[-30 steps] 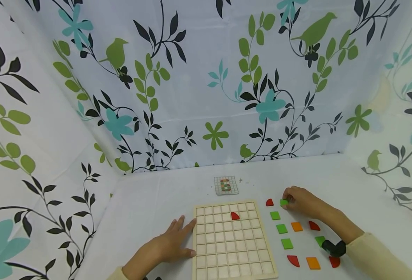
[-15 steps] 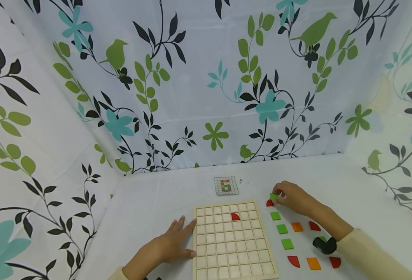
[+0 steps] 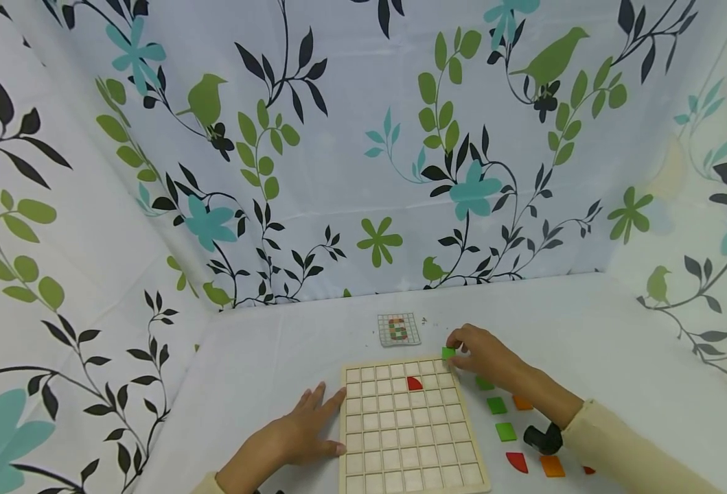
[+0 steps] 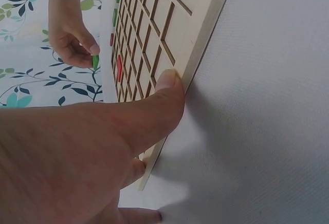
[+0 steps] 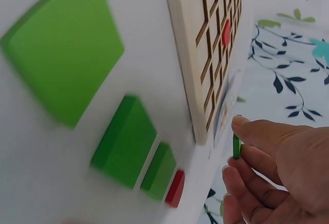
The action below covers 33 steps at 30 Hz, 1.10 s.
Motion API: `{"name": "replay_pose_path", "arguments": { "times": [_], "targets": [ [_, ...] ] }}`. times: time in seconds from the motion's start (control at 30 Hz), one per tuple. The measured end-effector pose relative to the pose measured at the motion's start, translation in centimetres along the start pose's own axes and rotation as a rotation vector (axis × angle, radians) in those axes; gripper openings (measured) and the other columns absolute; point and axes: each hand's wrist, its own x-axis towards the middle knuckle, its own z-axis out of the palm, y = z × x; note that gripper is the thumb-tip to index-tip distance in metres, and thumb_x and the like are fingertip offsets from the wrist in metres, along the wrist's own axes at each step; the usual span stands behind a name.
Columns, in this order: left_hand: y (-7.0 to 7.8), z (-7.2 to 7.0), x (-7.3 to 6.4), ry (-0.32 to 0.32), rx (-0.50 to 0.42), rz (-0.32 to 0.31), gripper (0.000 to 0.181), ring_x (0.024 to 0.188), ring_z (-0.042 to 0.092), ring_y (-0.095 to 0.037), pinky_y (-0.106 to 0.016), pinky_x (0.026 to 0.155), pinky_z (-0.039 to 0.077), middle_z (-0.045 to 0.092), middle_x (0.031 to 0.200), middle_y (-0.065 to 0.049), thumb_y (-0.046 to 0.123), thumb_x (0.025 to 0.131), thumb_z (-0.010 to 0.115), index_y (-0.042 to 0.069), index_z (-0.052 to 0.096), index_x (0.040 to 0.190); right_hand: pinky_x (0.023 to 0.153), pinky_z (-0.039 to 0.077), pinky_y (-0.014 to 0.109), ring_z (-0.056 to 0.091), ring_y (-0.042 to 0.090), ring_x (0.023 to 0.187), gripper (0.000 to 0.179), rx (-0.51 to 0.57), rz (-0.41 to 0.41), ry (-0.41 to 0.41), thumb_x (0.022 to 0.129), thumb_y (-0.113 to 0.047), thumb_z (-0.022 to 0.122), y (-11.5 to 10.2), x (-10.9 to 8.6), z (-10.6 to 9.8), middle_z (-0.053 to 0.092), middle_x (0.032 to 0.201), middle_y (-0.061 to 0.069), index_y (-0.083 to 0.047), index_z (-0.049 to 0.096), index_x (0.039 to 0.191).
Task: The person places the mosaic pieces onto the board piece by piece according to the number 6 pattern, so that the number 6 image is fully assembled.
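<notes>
My right hand (image 3: 483, 355) pinches a green square tile (image 3: 448, 353) between thumb and fingers, above the far right corner of a wooden grid board (image 3: 382, 417). In the right wrist view the tile (image 5: 236, 147) is seen edge-on, clear of the board. A red quarter-round tile (image 3: 414, 383) sits in one of the board's upper cells. My left hand (image 3: 301, 429) lies along the board's left edge with its fingers spread. In the left wrist view the thumb (image 4: 167, 82) rests on the board's rim.
Right of the board lie loose tiles: green squares (image 3: 506, 431), orange squares (image 3: 551, 466) and a red quarter-round (image 3: 517, 462), some partly hidden by the right arm. A small pattern card (image 3: 399, 330) with a coloured figure lies behind the board. A patterned cloth (image 3: 338, 151) hangs at the back.
My right hand has carried the green tile leftward from the loose tiles to the board's far right corner. The left hand and the board have stayed in place.
</notes>
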Motion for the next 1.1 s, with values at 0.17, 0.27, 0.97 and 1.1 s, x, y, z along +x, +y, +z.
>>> {"name": "replay_pose_path", "arguments": {
  "times": [0.17,0.27,0.97,1.1],
  "targets": [
    [0.0,0.0,0.2,-0.004,-0.002,-0.008,0.096,0.158,0.017,-0.055,-0.079,0.112,0.032,0.018,0.173,-0.028,0.051,0.088,0.081,0.022,0.034,0.166,0.085,0.055,0.036,0.06,0.016,0.098,0.019,0.03,0.004,-0.009,0.094,-0.017,0.082,-1.1,0.5,1.1,0.065,0.105,-0.003,-0.013,0.072,0.11],
    [0.1,-0.1,0.2,-0.005,-0.006,-0.01,0.096,0.158,0.016,-0.054,-0.079,0.112,0.032,0.018,0.173,-0.027,0.051,0.088,0.081,0.023,0.034,0.167,0.083,0.055,0.033,0.06,0.015,0.096,0.018,0.049,-0.026,-0.011,0.094,-0.016,0.081,-1.8,0.6,1.8,0.065,0.104,-0.003,-0.012,0.072,0.109],
    [-0.1,0.3,0.1,0.001,0.007,-0.003,0.097,0.157,0.018,-0.055,-0.079,0.111,0.033,0.02,0.172,-0.028,0.051,0.087,0.082,0.022,0.034,0.166,0.082,0.055,0.037,0.066,0.015,0.09,0.02,-0.126,-0.304,-0.016,0.091,-0.022,0.084,-5.4,1.0,6.2,0.065,0.093,-0.002,-0.011,0.072,0.102],
    [0.0,0.2,0.1,0.003,0.009,0.001,0.097,0.157,0.018,-0.055,-0.079,0.111,0.033,0.019,0.172,-0.029,0.05,0.088,0.081,0.022,0.034,0.167,0.081,0.052,0.038,0.062,0.013,0.086,0.018,-0.151,-0.325,-0.004,0.091,-0.02,0.084,-5.6,1.1,6.3,0.064,0.091,-0.001,-0.011,0.071,0.1]
  ]
}}
